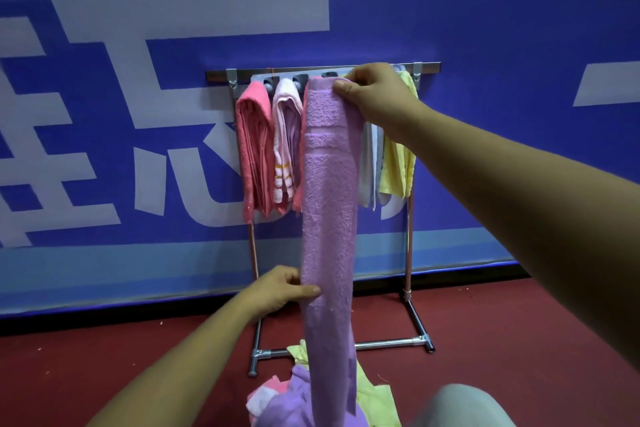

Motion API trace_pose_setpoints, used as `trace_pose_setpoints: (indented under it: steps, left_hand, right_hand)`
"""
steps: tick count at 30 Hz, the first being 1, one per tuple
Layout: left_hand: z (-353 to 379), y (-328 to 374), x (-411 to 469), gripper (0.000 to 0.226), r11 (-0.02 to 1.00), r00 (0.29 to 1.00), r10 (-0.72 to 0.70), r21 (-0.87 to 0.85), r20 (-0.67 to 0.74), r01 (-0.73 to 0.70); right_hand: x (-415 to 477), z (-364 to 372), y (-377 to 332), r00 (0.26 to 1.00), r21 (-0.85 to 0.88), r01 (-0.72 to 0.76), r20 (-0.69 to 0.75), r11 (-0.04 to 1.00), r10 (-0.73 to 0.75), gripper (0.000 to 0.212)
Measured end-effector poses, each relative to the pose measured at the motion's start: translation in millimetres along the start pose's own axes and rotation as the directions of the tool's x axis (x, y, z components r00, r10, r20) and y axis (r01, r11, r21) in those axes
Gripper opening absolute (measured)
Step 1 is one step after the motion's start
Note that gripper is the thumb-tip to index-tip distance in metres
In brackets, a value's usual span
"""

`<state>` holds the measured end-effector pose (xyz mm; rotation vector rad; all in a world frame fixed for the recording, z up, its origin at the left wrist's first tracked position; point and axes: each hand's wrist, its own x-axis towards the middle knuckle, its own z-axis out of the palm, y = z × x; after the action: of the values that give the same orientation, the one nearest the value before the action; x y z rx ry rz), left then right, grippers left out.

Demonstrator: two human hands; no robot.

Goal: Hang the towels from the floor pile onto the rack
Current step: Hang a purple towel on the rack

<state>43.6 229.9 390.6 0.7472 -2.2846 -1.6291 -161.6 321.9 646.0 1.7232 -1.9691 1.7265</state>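
A long purple towel [329,218] hangs folded lengthwise in front of the metal rack [408,253]. My right hand [374,94] pinches its top end up at the rack's clip bar [287,72]. My left hand [280,289] grips the towel's left edge lower down, about halfway along it. On the rack hang a coral pink towel [254,149], a pale pink towel [285,135], a white towel [369,170] and a yellow towel [398,166]. The floor pile [277,399] of purple, pink, white and yellow-green towels lies below, partly hidden by the purple towel.
A blue banner wall [485,28] with large white characters stands right behind the rack. The floor [519,340] is dark red. The rack's base bar [388,344] runs along the floor. My grey-clad knee [460,406] shows at the bottom right.
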Motion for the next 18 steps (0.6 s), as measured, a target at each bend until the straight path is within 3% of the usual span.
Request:
trace_pose_setpoints:
  steps: [2,6,10,12,14,15,16,18]
  left_hand:
    - [0,-4,1,0.018,0.998,1.000,-0.001,-0.061,-0.010,0.000]
    - [-23,16,1,0.032,0.951,0.996,0.036,-0.302,-0.076,-0.058]
    - [-55,65,-3,0.056,0.876,0.979,0.141,-0.442,-0.149,-0.194]
    - [-64,91,-5,0.051,0.883,0.979,0.156,-0.425,-0.133,-0.198]
    - [-67,113,-4,0.039,0.884,0.984,0.150,-0.434,-0.094,-0.176]
    - [-67,122,-3,0.036,0.878,0.985,0.156,-0.446,-0.077,-0.174]
    - [-65,131,-2,0.034,0.879,0.985,0.161,-0.444,-0.061,-0.172]
    - [-60,145,2,0.032,0.908,0.988,0.151,-0.392,-0.021,-0.147]
  right_hand:
    - [3,-4,10,0.997,-0.080,-0.032,-0.067,0.996,0.027,0.030]
    - [0,-19,40,0.994,-0.326,-0.096,-0.088,0.941,0.071,0.043]
    - [-17,-16,79,0.962,-0.489,-0.265,-0.069,0.831,0.266,0.047]
    - [-28,-6,99,0.899,-0.587,-0.363,-0.015,0.723,0.439,0.042]
    - [-42,7,112,0.735,-0.677,-0.396,0.171,0.620,0.656,0.029]
    - [-48,14,115,0.668,-0.673,-0.385,0.269,0.632,0.694,0.026]
    - [-51,20,118,0.669,-0.607,-0.372,0.349,0.702,0.656,0.027]
    - [-57,30,109,0.755,-0.226,-0.395,0.472,0.890,0.455,0.035]
